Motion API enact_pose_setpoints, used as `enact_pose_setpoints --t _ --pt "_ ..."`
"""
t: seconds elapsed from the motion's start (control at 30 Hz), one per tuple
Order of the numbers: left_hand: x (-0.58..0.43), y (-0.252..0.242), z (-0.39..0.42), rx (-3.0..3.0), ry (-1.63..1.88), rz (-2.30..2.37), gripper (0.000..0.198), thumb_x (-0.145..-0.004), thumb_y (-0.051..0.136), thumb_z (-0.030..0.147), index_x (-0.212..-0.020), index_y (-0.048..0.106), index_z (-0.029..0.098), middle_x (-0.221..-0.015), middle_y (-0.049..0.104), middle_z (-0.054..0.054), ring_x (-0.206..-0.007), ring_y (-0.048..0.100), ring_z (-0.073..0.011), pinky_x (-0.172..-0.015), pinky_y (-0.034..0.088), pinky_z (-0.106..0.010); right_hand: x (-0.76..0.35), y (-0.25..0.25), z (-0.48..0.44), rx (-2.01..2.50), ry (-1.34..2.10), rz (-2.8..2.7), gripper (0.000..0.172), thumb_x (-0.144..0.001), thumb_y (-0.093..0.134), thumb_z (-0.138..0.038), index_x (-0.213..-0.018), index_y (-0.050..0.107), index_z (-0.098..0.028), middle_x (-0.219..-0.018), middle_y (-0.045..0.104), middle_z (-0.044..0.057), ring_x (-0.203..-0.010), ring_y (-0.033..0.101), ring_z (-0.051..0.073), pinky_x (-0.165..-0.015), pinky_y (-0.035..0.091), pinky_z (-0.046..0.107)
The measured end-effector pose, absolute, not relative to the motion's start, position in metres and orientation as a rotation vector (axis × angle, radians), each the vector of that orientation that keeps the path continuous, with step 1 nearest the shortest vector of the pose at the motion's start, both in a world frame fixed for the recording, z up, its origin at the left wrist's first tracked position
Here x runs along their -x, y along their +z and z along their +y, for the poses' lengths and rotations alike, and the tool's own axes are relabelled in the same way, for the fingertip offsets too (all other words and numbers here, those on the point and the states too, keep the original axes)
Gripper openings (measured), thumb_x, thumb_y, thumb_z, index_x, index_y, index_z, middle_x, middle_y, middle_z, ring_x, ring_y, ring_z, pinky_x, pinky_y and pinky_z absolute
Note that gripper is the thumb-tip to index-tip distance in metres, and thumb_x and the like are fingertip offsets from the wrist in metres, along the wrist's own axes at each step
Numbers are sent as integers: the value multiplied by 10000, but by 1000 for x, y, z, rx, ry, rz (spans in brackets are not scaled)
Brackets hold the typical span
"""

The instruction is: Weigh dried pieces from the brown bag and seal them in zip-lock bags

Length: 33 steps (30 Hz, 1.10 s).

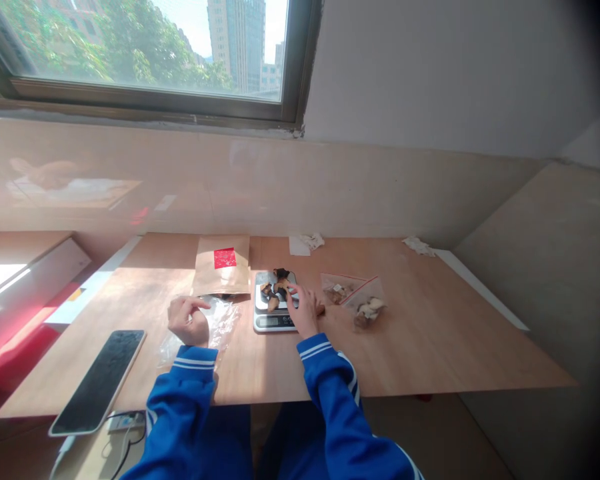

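My right hand (pixel 305 310) is over the right side of a kitchen scale (pixel 275 323), its thumb and fingers apart at the edge of the dried dark-brown pieces (pixel 273 303) on the weighing plate. Whether a fingertip touches a piece is hard to see. A brown piece (pixel 321 310) shows just right of that hand. My left hand (pixel 187 320) hovers over or rests on a clear plastic bag (pixel 225 317), with the index finger stretched out and the others loosely bent; nothing shows in it. Behind the bag lies a brown paper pouch (pixel 223 280) with a red label.
Two zip bags, one with pale dried pieces (pixel 369 312) and one with small brownish bits (pixel 339 292), lie right of the scale. Crumpled tissues (pixel 313 241) lie at the table's back. A large phone or tablet (pixel 97 383) lies front left, near a power strip (pixel 126 421) with cables.
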<state>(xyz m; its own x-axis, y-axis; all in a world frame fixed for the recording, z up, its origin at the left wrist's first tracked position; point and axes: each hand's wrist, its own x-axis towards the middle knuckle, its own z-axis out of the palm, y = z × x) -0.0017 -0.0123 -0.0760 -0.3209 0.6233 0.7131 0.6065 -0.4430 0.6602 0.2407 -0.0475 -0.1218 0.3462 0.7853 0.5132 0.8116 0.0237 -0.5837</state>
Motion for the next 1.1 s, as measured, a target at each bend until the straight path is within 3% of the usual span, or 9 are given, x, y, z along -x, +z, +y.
enact_pose_setpoints --t 0.1,0.2,0.33,0.57,0.8,1.1 --pt "-7 -68 -20 -2246 1487 1361 285 -715 398 46 -625 614 209 -699 593 -36 -756 539 -186 -728 417 -339 -246 -124 -49 1780 -57 -1388 228 -853 471 -246 -1015 629 -221 -910 640 66 -903 494 241 -842 320 370" --pt "-30 -69 -30 -2552 896 1027 354 -751 416 81 -947 669 233 -1002 642 -52 -978 553 -196 -857 425 -360 -254 -121 -40 1712 -27 -1400 265 -876 420 -257 -1027 635 -218 -981 635 73 -943 512 237 -869 341 371" --pt "-57 -81 -37 -2665 602 939 362 -824 407 155 -1095 629 244 -1157 615 -63 -1161 490 -214 -975 386 -409 -266 -109 -6 1497 113 -1563 396 -949 268 -297 -1136 604 -199 -1154 614 77 -1093 518 198 -958 365 353" --pt "-60 -94 -26 -2688 673 1037 385 -872 380 180 -1198 573 250 -1304 548 -63 -1207 481 -210 -974 393 -405 -276 -115 13 1561 200 -1675 463 -964 248 -366 -1009 681 -208 -1111 656 87 -1088 545 220 -966 385 407" --pt "-56 -93 -28 -2665 708 1094 371 -876 383 186 -1193 571 230 -1322 536 -69 -1207 480 -226 -982 377 -433 -270 -117 -25 1509 194 -1557 434 -970 245 -344 -1278 521 -211 -1342 507 76 -1263 426 200 -1050 329 415" --pt "-1 -91 -37 -2518 864 1368 300 -856 392 220 -1044 626 214 -1122 618 -80 -1001 582 -230 -855 462 -389 -314 -135 -87 1561 154 -1316 349 -923 346 -307 -1145 581 -175 -1169 600 115 -1118 531 215 -983 415 418"
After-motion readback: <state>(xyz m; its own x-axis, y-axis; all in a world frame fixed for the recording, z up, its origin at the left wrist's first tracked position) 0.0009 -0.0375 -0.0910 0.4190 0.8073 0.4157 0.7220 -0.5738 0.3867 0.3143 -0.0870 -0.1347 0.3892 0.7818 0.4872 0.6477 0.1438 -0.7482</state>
